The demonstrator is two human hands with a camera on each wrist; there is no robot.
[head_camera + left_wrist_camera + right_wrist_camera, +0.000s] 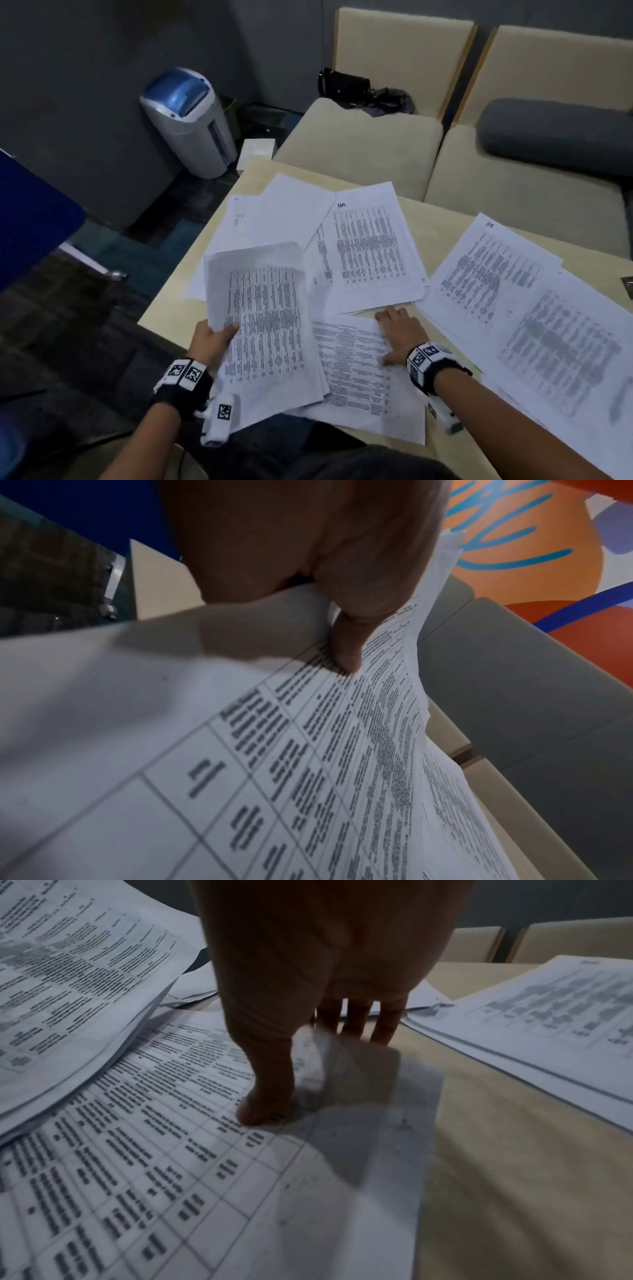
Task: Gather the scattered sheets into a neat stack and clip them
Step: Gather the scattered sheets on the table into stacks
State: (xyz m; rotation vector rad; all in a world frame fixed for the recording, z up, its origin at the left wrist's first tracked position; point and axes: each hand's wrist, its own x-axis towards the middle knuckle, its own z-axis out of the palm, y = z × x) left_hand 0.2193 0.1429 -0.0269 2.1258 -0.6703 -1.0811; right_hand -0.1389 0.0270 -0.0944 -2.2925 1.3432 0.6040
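Observation:
My left hand (214,341) grips a bundle of printed sheets (263,322) at its left edge, thumb (346,647) on top, the bundle (240,750) lifted and tilted over the table's near left. My right hand (399,334) lies flat, fingers straight, on a single printed sheet (359,373) near the front edge; its thumb (267,1102) presses that sheet (171,1177). More printed sheets (370,246) lie scattered behind, and several others (534,308) spread to the right. No clip shows in any view.
The beige table (171,308) ends close on the left and near sides. Cream sofa seats (359,144) with a grey cushion (555,133) stand behind it. A white-and-blue bin (188,120) stands on the floor at the far left.

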